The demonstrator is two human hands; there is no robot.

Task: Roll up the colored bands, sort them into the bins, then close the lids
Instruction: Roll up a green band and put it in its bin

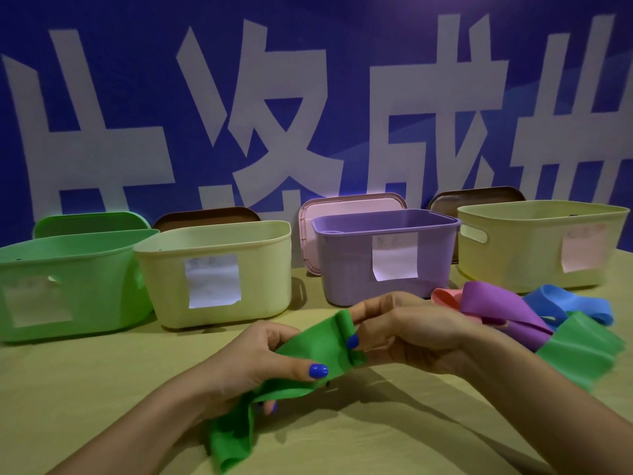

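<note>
Rolling step in hand: my left hand (pixel 270 358) and right hand (pixel 404 332) both pinch the green band (pixel 308 344) above the counter's near edge, fingers curled on it (roll barely begun). Next, I judge, wind tighter, then the green bin (pixel 68 269), back-left.

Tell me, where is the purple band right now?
In the head view, the purple band lies on the table's right side, in front of the purple bin, between the pink band and blue band.
</note>
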